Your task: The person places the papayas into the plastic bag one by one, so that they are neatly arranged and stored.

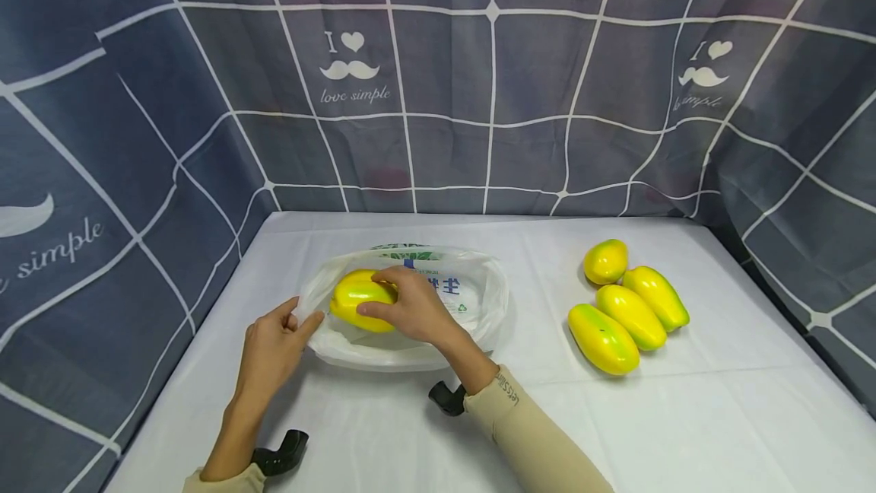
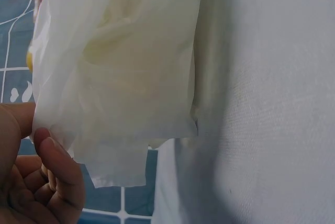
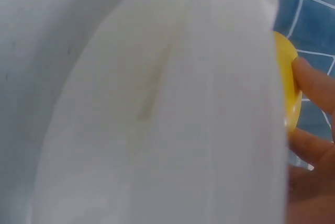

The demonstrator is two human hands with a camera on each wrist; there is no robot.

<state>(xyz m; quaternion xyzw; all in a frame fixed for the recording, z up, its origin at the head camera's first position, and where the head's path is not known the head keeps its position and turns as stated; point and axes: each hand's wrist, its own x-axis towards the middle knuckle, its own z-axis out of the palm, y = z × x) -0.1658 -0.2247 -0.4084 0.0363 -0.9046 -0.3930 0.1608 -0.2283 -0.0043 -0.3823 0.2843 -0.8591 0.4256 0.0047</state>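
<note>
A white plastic bag [image 1: 411, 356] with green and blue print stands on the table, its mouth spread wide. My left hand [image 1: 274, 345] pinches the bag's left rim between thumb and fingers; the left wrist view shows the same hand [image 2: 44, 171] at the bag's edge. Over the left part of the mouth, my right hand [image 1: 411, 306] grips a yellow mango [image 1: 356, 299] with thumb and fingers around its right end. In the right wrist view the mango [image 3: 287, 82] shows beyond the bag's wall, which hides much of it.
Several yellow-green mangoes [image 1: 616, 314] lie grouped on the right side of the white-covered table [image 1: 725, 417]. A dark curtain [image 1: 445, 151] with white grid lines surrounds the table at the back and sides. Black wrist mounts [image 1: 280, 455] sit below each hand.
</note>
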